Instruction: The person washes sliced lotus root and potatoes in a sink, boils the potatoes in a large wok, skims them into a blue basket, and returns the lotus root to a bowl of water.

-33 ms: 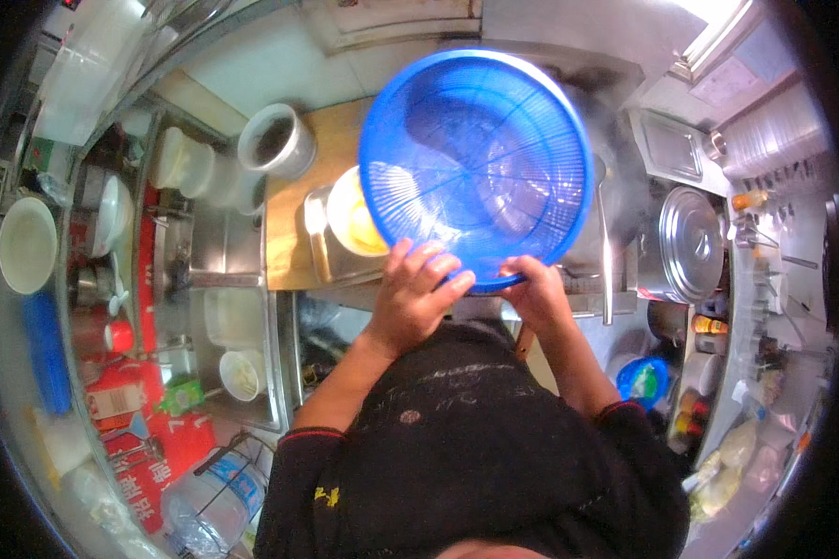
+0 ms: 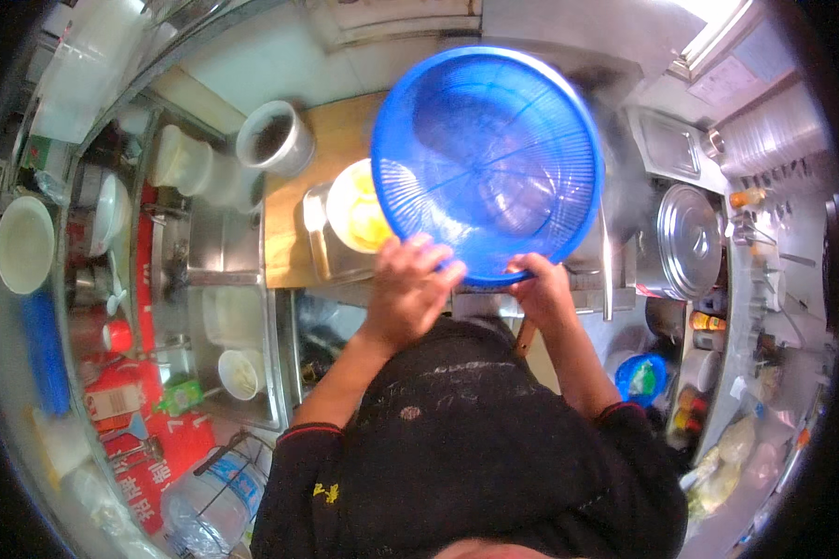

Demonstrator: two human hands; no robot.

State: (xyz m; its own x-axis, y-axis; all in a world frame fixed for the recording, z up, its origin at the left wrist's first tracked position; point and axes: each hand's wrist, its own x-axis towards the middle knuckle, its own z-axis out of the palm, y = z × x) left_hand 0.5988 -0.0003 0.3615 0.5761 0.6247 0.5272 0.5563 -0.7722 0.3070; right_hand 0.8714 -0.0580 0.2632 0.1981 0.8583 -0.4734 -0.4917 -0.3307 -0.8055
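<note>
A big round blue plastic colander (image 2: 489, 168) is held up over the counter, its slotted wall and ribbed base showing and no food visible in it. My right hand (image 2: 543, 293) is closed on the near rim, thumb over the edge. At the near left of the rim is my left hand (image 2: 410, 291), back upward, its bent fingers meeting the edge; its thumb side is partly hidden. Just left of the colander, and partly covered by it, a white bowl with yellow contents (image 2: 356, 210) sits on a metal tray (image 2: 317, 233).
Left on the wooden board (image 2: 284, 252) stands a white tub with dark contents (image 2: 275, 140). Beyond the colander, steam rises at the right. A long metal handle (image 2: 608, 279), a lidded steel pot (image 2: 690, 242) and a blue basket (image 2: 641, 380) are at right. Metal sinks (image 2: 224, 242) lie left.
The colander has shifted slightly to the right, uncovering more of the white bowl. My left hand has slid a little left and nearer its edge. The right hand stays on the rim.
</note>
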